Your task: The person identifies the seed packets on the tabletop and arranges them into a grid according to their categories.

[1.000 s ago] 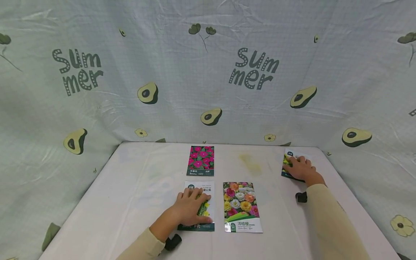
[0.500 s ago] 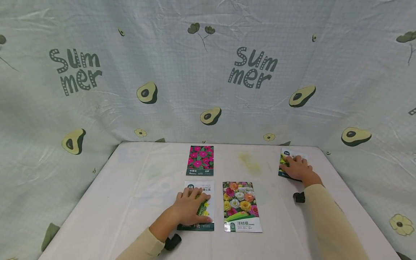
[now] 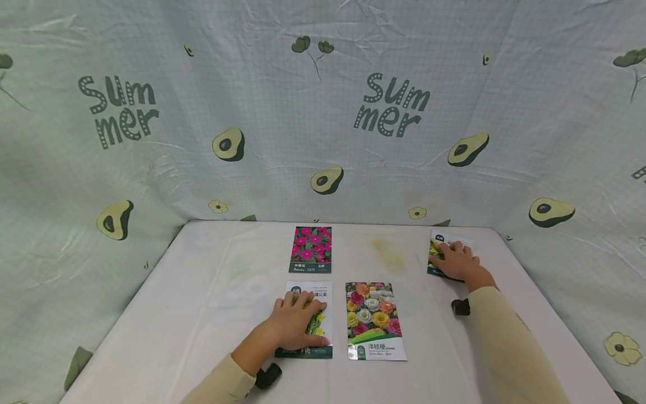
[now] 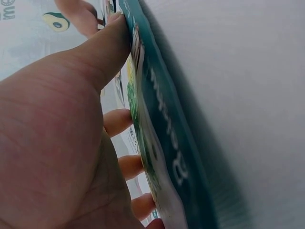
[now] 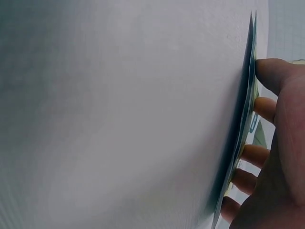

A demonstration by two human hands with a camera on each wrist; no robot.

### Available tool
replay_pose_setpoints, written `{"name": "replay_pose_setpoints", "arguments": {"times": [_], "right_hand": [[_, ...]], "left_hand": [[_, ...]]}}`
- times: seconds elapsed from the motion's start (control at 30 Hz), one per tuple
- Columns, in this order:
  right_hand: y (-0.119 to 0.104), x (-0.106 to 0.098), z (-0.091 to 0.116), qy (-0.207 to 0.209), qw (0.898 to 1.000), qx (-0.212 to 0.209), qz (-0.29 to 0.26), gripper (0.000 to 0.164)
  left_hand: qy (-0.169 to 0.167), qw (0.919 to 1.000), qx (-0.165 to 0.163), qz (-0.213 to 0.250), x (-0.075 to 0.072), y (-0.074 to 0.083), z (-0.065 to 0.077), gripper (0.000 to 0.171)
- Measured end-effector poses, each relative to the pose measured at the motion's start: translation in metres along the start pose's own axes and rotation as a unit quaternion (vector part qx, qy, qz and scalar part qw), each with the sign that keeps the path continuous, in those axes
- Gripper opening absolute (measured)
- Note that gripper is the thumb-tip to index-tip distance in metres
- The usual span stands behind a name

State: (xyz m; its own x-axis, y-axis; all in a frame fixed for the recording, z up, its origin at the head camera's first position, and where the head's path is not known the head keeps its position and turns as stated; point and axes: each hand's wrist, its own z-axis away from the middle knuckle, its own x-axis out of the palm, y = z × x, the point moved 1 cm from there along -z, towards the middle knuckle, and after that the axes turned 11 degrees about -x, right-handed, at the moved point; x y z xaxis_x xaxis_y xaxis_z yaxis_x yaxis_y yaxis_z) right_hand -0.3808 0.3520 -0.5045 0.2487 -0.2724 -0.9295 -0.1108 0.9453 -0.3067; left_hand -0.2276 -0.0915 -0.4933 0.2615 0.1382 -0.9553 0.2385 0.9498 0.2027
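Four fingertips and the thumb of my left hand (image 3: 294, 324) rest spread on a dandelion-type seed packet (image 3: 327, 320) with yellow flowers and a dark green lower band. In the left wrist view, the thumb touches that packet's face near its green edge (image 4: 167, 119). At the back right, my right hand (image 3: 458, 262) presses spread fingertips onto another seed packet (image 3: 444, 238), white at the top with yellow-green print. Most of its face is hidden under the hand. The right wrist view shows this packet's thin edge (image 5: 242, 114) split into two layers; whether it is one packet I cannot tell.
A packet of mixed roses-like blooms (image 3: 375, 320) lies right of my left hand. Farther back is a packet with magenta flowers (image 3: 313, 247). The white table (image 3: 227, 314) meets a printed avocado curtain (image 3: 272, 112) behind. Black wrist cameras (image 3: 268, 376) sit below the hands.
My right hand and the packet beneath it have slid a little to the left across the table. The left hand and the other packets stay where they were.
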Motion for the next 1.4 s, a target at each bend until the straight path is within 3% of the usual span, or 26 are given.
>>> {"name": "replay_pose_setpoints", "arguments": {"times": [1.4], "right_hand": [[-0.039, 0.003, -0.003, 0.0, 1.0, -0.024, 0.012, 0.073]], "left_hand": [[-0.012, 0.9999, -0.009, 0.004, -0.005, 0.005, -0.001, 0.083]]}}
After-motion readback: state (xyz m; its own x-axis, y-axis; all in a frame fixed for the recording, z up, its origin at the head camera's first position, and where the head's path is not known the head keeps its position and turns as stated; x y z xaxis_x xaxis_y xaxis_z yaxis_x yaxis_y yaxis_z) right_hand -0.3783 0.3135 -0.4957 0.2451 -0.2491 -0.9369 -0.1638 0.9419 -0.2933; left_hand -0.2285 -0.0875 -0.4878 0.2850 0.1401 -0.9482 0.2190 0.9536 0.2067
